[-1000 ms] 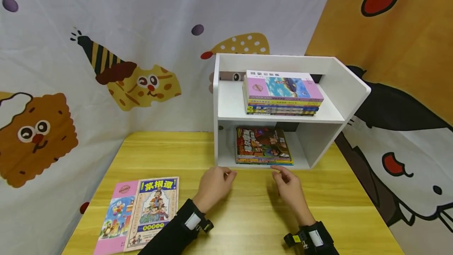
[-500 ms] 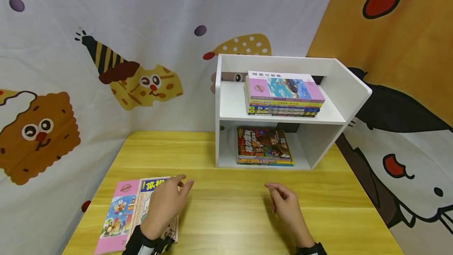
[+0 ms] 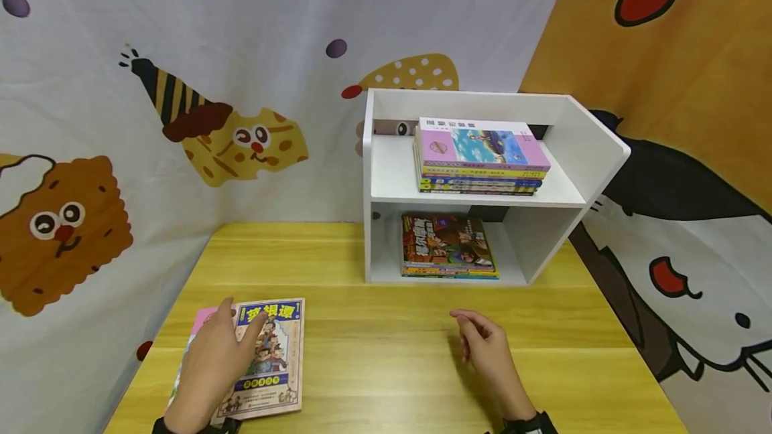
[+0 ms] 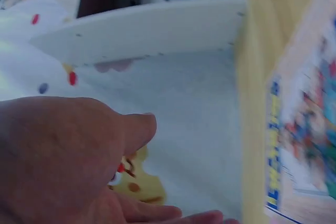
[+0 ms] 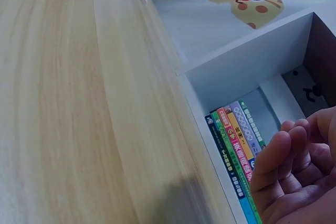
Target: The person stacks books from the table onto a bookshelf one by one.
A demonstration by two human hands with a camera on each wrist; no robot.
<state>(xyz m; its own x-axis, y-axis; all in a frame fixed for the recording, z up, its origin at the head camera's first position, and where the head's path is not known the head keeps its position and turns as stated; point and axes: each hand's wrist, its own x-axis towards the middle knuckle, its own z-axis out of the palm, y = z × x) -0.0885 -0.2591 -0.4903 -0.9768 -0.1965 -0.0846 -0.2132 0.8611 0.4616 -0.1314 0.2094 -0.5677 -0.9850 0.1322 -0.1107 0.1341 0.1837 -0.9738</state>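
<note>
On the table's left side lie a pink-covered book [image 3: 201, 320] and, overlapping its right part, a comic-style book [image 3: 274, 357] with a blue title band. My left hand [image 3: 211, 364] is over the pink book and the comic book's left edge, thumb spread from the fingers; whether it touches them I cannot tell. In the left wrist view nothing is between that thumb and the fingers, and a blurred book cover [image 4: 310, 135] shows at right. My right hand [image 3: 485, 357] hovers or rests low at the table's right middle, fingers loosely bent, holding nothing.
A white two-tier shelf [image 3: 594, 159] stands at the table's back right. Its upper level bears a stack of books [image 3: 482, 153], its lower level another stack [image 3: 449, 243]. A printed cloth [image 3: 265, 5] hangs behind the wooden table [image 3: 374, 367].
My left hand has moved left from in front of the shelf to over the two books. The right hand has drawn back slightly from the shelf, then stayed. The books lie as before.
</note>
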